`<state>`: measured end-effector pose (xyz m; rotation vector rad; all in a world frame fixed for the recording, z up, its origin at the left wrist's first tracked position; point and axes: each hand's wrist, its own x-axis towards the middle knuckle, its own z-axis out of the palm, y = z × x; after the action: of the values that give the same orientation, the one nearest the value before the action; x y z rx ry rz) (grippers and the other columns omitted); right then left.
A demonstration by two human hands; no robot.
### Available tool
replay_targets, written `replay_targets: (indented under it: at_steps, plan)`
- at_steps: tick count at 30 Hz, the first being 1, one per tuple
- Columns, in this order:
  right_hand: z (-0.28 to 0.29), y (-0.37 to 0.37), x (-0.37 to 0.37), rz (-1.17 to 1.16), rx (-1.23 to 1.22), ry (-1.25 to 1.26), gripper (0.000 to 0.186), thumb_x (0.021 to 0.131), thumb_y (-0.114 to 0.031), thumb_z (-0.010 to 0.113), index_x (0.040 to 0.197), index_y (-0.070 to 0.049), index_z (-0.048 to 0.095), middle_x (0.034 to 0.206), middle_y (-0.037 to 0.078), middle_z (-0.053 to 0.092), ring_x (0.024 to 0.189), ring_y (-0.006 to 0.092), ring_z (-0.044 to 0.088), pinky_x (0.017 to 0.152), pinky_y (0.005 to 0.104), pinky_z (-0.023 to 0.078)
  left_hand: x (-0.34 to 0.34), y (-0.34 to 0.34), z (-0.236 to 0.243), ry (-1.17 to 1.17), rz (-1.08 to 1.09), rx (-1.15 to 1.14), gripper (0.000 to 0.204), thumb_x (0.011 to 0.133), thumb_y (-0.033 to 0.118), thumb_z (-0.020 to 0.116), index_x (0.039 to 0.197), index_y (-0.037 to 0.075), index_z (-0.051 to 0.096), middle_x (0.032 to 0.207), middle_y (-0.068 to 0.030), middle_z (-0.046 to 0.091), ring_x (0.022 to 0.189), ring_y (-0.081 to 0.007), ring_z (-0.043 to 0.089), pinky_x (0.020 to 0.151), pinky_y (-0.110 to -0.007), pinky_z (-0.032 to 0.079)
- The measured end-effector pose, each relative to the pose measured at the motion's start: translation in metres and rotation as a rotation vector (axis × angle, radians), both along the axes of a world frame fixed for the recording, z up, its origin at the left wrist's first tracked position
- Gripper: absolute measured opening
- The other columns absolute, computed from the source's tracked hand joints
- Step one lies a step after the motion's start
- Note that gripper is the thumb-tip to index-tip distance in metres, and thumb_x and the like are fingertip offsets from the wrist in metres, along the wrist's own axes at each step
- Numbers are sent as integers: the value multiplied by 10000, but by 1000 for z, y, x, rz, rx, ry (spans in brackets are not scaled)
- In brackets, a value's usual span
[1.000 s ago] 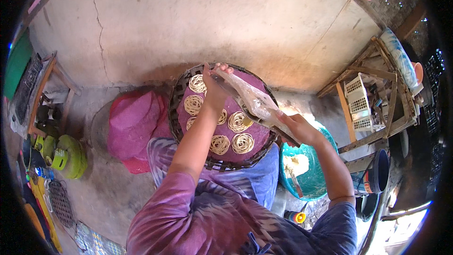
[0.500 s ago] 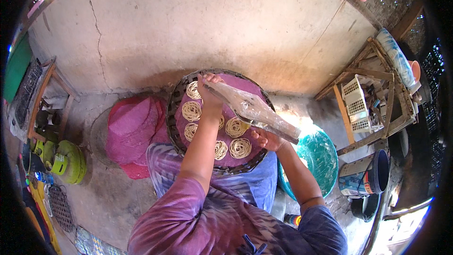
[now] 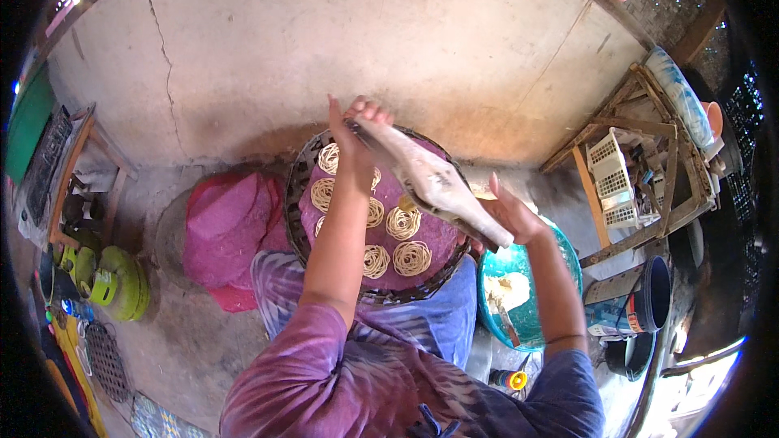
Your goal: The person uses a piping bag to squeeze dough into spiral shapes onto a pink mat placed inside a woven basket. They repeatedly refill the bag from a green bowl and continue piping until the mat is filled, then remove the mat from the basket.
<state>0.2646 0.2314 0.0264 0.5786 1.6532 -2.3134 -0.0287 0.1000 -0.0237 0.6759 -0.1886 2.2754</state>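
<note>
Piping bag [image 3: 430, 182] is held in both hands, slanted across the far-right part of the round woven tray [image 3: 302, 174]. Left hand [image 3: 357, 126] is closed around the bag's narrow end at the tray's far edge. Right hand [image 3: 511, 215] is cupped under the bag's wide end, just past the tray's right edge, fingers partly spread; how tight the grip is can't be told.

Tray is lined with a purple cloth [image 3: 430, 231] and carried on the lap. Coiled noodle rounds [image 3: 403, 223] are laid out on the cloth in rows, close together but mostly apart; a few are hidden behind the left forearm.

A stack of pink cloths [image 3: 223, 231] is seen on the floor just left of the tray. A teal basin [image 3: 560, 272] with pale dough is seen right of the tray, below the right hand. A green gas cylinder [image 3: 122, 284] is seen far left.
</note>
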Motion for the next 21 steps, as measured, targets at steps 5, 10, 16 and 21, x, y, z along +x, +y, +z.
replay_targets:
  at_steps: [5,10,16,21]
  plan:
    - [36,2,20,221,548,-351,816,948,-712,222,896,-5,625,662,82,618,468,139,559,428,271,462,53,37,-17,-289,-25,-337,509,903,608,477,777,116,519,660,-26,507,676,-226,544,758,-405,453]
    - [35,-4,17,116,860,-496,787,966,-682,222,831,-16,621,571,54,551,463,138,550,372,293,423,58,54,-33,-480,-102,-340,500,933,588,401,760,130,500,661,-5,505,643,-195,522,714,-375,449]
    - [58,-16,33,72,828,-472,745,985,-643,248,877,-16,637,544,50,539,458,131,529,409,295,432,60,51,-22,-408,-91,-358,482,943,550,360,749,130,496,640,-4,501,610,-198,503,667,-390,440]
    - [57,-23,29,-38,944,-349,724,988,-633,284,752,-25,598,527,37,533,427,124,510,396,288,409,60,51,-5,-350,-93,-320,498,956,548,316,755,121,474,615,-19,467,589,-200,476,655,-395,415]
